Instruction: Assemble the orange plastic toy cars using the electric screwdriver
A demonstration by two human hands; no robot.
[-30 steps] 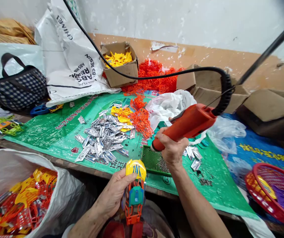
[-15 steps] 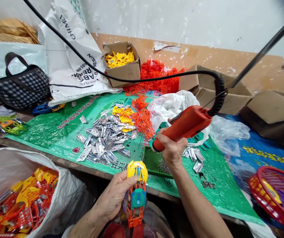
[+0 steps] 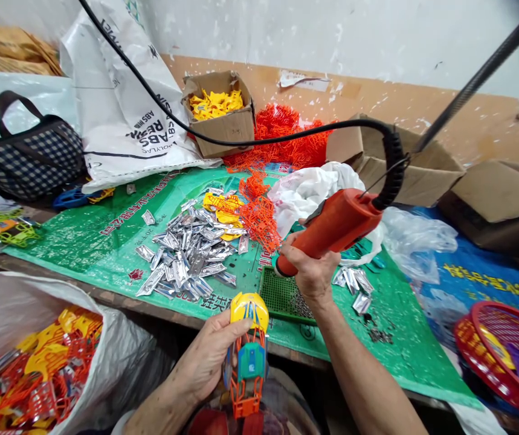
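Observation:
My left hand (image 3: pixel 207 356) is closed round a small toy car (image 3: pixel 246 353) with a yellow front, a blue middle and an orange frame, held below the table's front edge. My right hand (image 3: pixel 312 273) grips an orange electric screwdriver (image 3: pixel 332 226), tilted with its tip down over a small green screw tray (image 3: pixel 281 295). A black cable (image 3: pixel 259 140) runs from the tool's top up to the left. A pile of silver metal pieces (image 3: pixel 186 254) lies left of the tray on the green mat (image 3: pixel 105 235).
Orange plastic frames (image 3: pixel 281 136) and a cardboard box of yellow parts (image 3: pixel 220 115) sit at the back. A white bag of assembled parts (image 3: pixel 32 362) stands lower left. At the right are a red basket (image 3: pixel 504 350), cardboard boxes (image 3: pixel 422 166) and clear plastic bags (image 3: pixel 415 238).
Both hands stay almost where they were. The screwdriver has shifted slightly left, and the toy car sits a little lower in my left hand.

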